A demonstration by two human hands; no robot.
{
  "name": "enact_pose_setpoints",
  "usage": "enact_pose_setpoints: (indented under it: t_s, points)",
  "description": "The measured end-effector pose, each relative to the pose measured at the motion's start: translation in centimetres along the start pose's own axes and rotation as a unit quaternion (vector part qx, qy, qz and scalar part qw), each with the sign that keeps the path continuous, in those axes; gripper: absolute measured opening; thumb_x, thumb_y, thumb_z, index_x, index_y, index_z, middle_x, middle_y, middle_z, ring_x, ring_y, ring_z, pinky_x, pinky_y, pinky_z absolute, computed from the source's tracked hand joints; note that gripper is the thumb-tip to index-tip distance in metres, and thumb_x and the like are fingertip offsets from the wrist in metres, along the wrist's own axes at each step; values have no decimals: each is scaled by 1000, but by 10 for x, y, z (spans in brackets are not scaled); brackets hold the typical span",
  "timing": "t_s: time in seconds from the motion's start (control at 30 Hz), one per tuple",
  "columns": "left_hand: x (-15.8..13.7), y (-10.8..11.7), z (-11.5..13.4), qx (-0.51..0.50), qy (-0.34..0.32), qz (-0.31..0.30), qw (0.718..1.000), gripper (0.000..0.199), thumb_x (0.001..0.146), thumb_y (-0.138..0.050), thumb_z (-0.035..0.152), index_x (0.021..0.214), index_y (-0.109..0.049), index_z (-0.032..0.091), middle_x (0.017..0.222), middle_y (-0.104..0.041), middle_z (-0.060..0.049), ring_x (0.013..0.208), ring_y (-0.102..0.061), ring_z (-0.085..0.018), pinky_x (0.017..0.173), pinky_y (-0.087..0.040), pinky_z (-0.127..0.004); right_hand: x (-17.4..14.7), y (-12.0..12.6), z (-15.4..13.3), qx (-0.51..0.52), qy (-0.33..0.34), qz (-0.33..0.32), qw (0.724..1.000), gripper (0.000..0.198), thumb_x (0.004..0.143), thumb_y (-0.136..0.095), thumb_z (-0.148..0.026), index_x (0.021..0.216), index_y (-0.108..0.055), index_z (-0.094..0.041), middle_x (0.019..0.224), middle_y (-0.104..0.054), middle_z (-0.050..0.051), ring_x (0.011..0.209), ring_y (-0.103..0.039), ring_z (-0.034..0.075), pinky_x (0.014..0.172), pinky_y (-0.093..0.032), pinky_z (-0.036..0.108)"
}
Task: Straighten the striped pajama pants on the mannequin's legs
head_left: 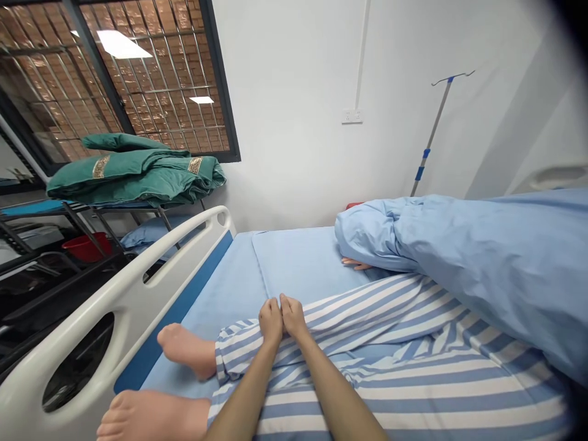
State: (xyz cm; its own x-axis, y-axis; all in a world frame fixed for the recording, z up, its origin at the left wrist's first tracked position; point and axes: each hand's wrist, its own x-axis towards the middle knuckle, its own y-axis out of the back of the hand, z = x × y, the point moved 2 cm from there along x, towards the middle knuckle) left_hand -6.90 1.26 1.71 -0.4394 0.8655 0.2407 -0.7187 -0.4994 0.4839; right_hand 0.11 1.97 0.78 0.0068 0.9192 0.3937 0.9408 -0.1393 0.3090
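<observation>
Forearms (250,386) cross the striped trousers (427,386), left hand (271,320) and right hand (293,316) curled closed together over the farther leg (362,308).

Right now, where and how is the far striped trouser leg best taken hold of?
Probably by its cuff, from above: it ends in a free edge around the bare ankle, its upper side is uncovered, and the near leg lies in front.

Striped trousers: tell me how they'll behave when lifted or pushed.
The striped trousers are probably floppy, since loose folds bunch between the legs. A pushed patch would likely wrinkle rather than slide whole. Lifting a leg may feel heavier than bare cloth, because the far foot sticks out of its cuff.
</observation>
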Motion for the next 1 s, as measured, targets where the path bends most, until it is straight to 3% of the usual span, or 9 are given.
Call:
enact_pose_setpoints:
  t_s: [0.1, 0.37, 0.53, 0.8, 0.87, 1.0]
  points:
    - [-9, -4, -6, 80, -36, -15, 996, 33, 79, -27, 37, 59, -46, 18, 56, -51, 0, 53, -40, -9, 52, -26, -21, 0, 0, 0, -13, 2, -3, 1000, 49, 83, -21, -39, 53, -51, -14, 49, -47, -1, 48, -38, 9, 46, -26, 19]
    - [-9, -4, -10, 122, -39, -29, 991, 34, 81, -23, 35, 64, -48, 20, 61, -55, -1, 57, -45, -11, 54, -27, -22, 10, 17, -12, -175, 37, -104, 978, 48, 84, -24, -37, 57, -59, -16, 56, -58, 3, 51, -44, 9, 51, -26, 21]
    - [-11, -4, -11, 89, -48, -28, 995, 32, 79, -26, 36, 61, -47, 19, 60, -53, 0, 57, -43, -10, 54, -27, -21, -2, 21, -3, -169, 16, -50, 984, 49, 85, -19, -36, 63, -59, -18, 58, -58, 2, 52, -45, 9, 50, -24, 21]
    - [10, -14, 23, -125, -3, -21, 992, 31, 75, -28, 37, 50, -32, 19, 43, -31, 5, 46, -34, -8, 47, -29, -20, 4, 25, 6, -68, -2, -6, 998, 53, 84, -15, -41, 53, -50, -16, 47, -46, -1, 47, -39, 9, 47, -25, 19]
    - [4, -19, 23, -115, -3, -8, 993, 32, 75, -27, 38, 50, -33, 19, 44, -33, 5, 47, -34, -8, 48, -29, -20, 4, 26, 9, -40, -9, 12, 999, 52, 84, -16, -41, 52, -49, -16, 47, -45, -1, 47, -39, 9, 47, -26, 19]
    - [-14, -24, 13, 19, -32, -13, 999, 32, 77, -29, 39, 54, -41, 19, 51, -43, 3, 51, -36, -9, 52, -26, -21, 0, 25, 12, -19, -17, 35, 999, 47, 83, -21, -38, 51, -48, -16, 48, -47, -1, 47, -39, 9, 47, -27, 19]
